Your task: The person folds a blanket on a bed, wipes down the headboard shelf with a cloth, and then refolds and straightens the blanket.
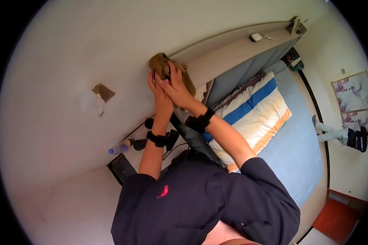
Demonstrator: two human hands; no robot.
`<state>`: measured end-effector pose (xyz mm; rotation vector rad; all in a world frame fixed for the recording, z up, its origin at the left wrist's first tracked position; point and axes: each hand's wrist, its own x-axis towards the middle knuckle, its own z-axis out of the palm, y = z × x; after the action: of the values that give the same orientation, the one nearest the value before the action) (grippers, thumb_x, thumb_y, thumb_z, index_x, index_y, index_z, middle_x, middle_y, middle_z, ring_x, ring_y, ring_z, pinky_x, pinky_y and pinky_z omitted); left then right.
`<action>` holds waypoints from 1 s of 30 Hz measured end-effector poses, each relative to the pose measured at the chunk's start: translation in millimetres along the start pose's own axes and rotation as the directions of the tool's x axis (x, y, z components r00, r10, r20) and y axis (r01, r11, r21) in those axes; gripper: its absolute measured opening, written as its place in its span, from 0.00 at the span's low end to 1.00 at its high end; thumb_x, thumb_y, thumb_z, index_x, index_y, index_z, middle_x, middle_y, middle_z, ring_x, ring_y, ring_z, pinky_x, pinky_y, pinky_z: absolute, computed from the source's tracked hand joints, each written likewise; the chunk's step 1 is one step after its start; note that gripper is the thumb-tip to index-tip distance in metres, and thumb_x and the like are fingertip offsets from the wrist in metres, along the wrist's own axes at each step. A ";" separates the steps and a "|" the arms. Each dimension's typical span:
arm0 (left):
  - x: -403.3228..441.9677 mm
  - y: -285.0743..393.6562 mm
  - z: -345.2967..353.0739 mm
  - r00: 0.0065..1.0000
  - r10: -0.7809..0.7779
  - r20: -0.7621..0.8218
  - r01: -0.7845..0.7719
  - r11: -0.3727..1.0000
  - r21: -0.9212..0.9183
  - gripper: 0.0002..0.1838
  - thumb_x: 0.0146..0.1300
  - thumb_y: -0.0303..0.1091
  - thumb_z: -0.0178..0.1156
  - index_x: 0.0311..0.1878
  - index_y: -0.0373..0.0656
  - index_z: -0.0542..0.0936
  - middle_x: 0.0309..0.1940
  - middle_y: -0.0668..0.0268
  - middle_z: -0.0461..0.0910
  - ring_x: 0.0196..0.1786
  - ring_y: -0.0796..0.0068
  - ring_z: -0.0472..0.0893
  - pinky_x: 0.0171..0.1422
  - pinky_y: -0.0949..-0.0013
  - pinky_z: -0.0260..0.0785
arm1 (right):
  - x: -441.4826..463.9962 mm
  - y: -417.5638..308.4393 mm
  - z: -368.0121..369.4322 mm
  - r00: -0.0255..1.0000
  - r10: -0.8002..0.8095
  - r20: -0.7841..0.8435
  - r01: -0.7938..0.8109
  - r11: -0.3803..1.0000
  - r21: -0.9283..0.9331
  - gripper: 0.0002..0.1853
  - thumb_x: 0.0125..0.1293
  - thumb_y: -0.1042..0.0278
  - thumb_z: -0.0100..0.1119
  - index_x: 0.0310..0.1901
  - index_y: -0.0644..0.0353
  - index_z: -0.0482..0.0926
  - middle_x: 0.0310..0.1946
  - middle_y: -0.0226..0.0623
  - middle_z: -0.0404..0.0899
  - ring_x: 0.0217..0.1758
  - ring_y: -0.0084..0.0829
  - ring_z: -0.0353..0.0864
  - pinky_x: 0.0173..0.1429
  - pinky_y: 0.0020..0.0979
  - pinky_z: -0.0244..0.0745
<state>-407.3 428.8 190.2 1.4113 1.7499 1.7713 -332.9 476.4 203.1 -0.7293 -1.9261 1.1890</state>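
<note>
A brown, soft-looking item (159,61) rests at the end of the headboard ledge; its exact kind I cannot make out. My left hand (160,90) reaches up to its lower side, fingers closed against it. Crossing close beside it, my right hand (177,85) has its fingers on the item's front, the thumb side touching the left hand. Part of the brown item is hidden behind both hands. Black bands with small devices sit around both wrists.
Beside me stands a bed (300,151) with a striped pillow (255,116). A white-topped small object (255,37) lies on the headboard ledge (229,51). Near the left wall are a bottle (118,149) and a dark box (122,168). Another person (343,134) is at the far right.
</note>
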 end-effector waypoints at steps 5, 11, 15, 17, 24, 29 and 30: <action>2.5 -14.7 8.0 0.999 0.030 0.039 -0.030 1.000 -0.003 0.25 0.71 0.38 0.37 0.67 0.36 0.50 0.66 0.53 0.43 0.67 0.57 0.52 0.68 0.59 0.49 | 7.2 6.0 -4.9 0.997 0.071 0.008 -0.072 0.991 0.111 0.29 0.65 0.59 0.43 0.62 0.67 0.52 0.57 0.54 0.59 0.61 0.43 0.62 0.63 0.35 0.55; -7.4 -20.9 15.5 0.993 0.116 -0.015 -0.116 0.993 0.035 0.25 0.71 0.38 0.34 0.65 0.33 0.52 0.66 0.51 0.43 0.67 0.56 0.51 0.69 0.57 0.46 | -17.1 61.6 2.3 0.938 0.301 -0.171 -0.289 0.953 0.092 0.23 0.63 0.62 0.45 0.57 0.61 0.60 0.33 0.54 0.76 0.37 0.52 0.76 0.43 0.41 0.69; -14.2 -17.3 21.7 0.987 0.128 -0.102 -0.126 0.992 0.025 0.23 0.70 0.36 0.35 0.63 0.30 0.55 0.66 0.49 0.46 0.70 0.50 0.48 0.70 0.54 0.43 | -30.1 51.6 -2.4 0.959 0.135 -0.249 -0.158 0.985 -0.075 0.21 0.62 0.63 0.46 0.55 0.61 0.62 0.28 0.54 0.76 0.33 0.54 0.76 0.38 0.43 0.69; -16.6 -13.6 18.1 0.983 0.170 -0.063 -0.162 0.980 0.112 0.23 0.70 0.35 0.36 0.63 0.30 0.56 0.66 0.49 0.48 0.70 0.48 0.49 0.70 0.53 0.44 | -32.0 37.7 -10.0 0.944 0.296 -0.148 -0.306 0.951 -0.050 0.19 0.62 0.65 0.45 0.54 0.62 0.62 0.37 0.58 0.74 0.41 0.54 0.75 0.44 0.40 0.69; -49.6 -9.1 -2.2 0.748 0.569 0.341 -0.660 0.583 0.474 0.13 0.59 0.21 0.51 0.47 0.33 0.76 0.53 0.57 0.73 0.62 0.50 0.68 0.58 0.55 0.65 | -77.3 30.6 -32.3 0.928 0.354 -0.114 -0.359 0.933 -0.030 0.20 0.59 0.63 0.50 0.51 0.61 0.67 0.31 0.55 0.76 0.36 0.53 0.76 0.39 0.44 0.70; -75.5 5.7 -8.6 0.667 0.531 0.523 -0.736 0.578 0.352 0.15 0.52 0.20 0.57 0.44 0.39 0.80 0.47 0.64 0.79 0.48 0.60 0.80 0.36 0.70 0.74 | -100.9 54.6 -91.2 0.986 0.161 -0.052 -0.169 0.941 -0.292 0.21 0.56 0.61 0.53 0.52 0.59 0.70 0.37 0.49 0.78 0.38 0.47 0.79 0.43 0.36 0.74; -77.2 10.9 -10.7 0.746 0.461 0.480 -0.652 0.653 0.386 0.16 0.52 0.20 0.57 0.46 0.40 0.79 0.46 0.62 0.79 0.47 0.59 0.80 0.35 0.70 0.74 | -95.1 36.2 -107.8 0.972 0.198 -0.128 -0.227 0.930 -0.289 0.21 0.57 0.61 0.54 0.51 0.59 0.72 0.40 0.45 0.79 0.42 0.45 0.79 0.47 0.34 0.73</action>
<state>-373.5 361.0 168.9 2.5766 1.7890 1.1366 -187.8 469.9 173.5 -1.1628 -2.0081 0.9703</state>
